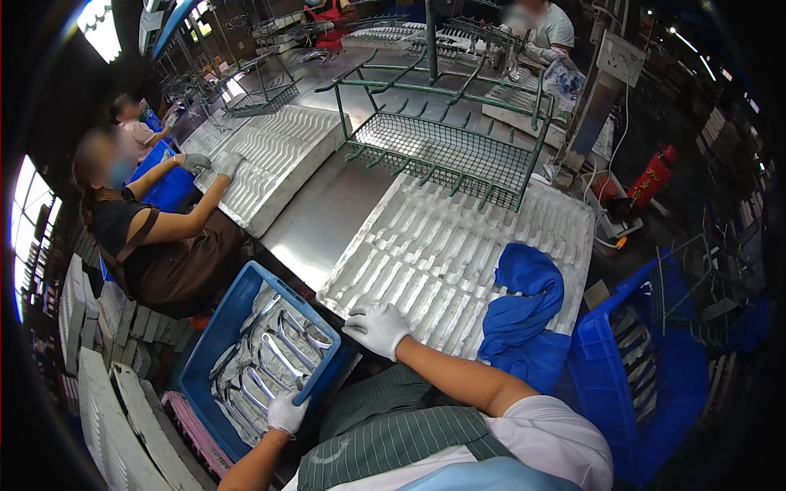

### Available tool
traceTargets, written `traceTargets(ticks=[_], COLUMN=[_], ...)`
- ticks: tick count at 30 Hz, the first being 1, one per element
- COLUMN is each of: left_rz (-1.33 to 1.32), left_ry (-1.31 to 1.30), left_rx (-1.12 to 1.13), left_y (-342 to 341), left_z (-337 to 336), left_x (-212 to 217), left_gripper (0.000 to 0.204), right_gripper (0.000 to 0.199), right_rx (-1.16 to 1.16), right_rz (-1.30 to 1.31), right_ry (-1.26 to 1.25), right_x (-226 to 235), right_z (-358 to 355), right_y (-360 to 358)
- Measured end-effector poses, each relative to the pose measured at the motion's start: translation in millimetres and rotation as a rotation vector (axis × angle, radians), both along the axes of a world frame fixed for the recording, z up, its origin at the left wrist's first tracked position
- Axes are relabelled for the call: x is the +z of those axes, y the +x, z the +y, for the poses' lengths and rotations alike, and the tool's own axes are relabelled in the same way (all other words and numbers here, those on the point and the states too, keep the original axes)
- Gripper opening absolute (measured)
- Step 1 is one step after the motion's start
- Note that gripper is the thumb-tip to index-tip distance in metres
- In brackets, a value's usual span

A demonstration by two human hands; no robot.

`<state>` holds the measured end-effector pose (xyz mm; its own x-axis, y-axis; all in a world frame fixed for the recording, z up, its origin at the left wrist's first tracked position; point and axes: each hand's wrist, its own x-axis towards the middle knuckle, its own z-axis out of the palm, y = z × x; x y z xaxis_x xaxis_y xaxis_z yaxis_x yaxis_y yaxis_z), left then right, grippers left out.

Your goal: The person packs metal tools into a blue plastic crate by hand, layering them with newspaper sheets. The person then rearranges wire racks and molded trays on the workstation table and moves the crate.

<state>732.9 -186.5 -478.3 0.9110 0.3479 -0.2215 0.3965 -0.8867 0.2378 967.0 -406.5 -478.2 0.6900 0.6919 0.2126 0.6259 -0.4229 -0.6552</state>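
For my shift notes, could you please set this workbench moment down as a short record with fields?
Left hand: gloved, fingers gripping the rim of the blue crate of shiny metal parts.
Right hand: gloved, resting on the near edge of the white moulded tray.
Blue cloth: draped over the tray's near right edge.
Green wire rack: behind the tray.
Co-worker: seated left, both hands on another white tray.

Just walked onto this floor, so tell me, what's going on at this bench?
A person in white gloves sits at a metal bench. The left hand grips the rim of a blue crate of shiny metal parts; the right hand rests on a white grooved tray beside a blue cloth. A co-worker handles a similar tray.
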Motion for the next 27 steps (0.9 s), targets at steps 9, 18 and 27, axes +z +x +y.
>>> traceTargets(ticks=[9,18,27], left_rz=[0.006,-0.007,0.0], left_ry=[-0.002,0.014,-0.01], left_rx=[0.005,-0.004,0.012], left_y=[0.0,0.5,0.6], left_z=[1.5,0.7,0.0], left_x=[-2.2,-1.3,1.3], left_gripper=[0.029,0.029,0.029], right_gripper=[0.032,0.032,0.034], right_rx=[0.005,-0.032,-0.007], right_rz=[0.025,-0.066,0.006], right_ry=[-0.009,0.06,-0.025], right_x=[4.2,-1.5,2.6], right_z=[-1.2,0.9,-0.7], right_y=[0.8,-0.2,-0.4])
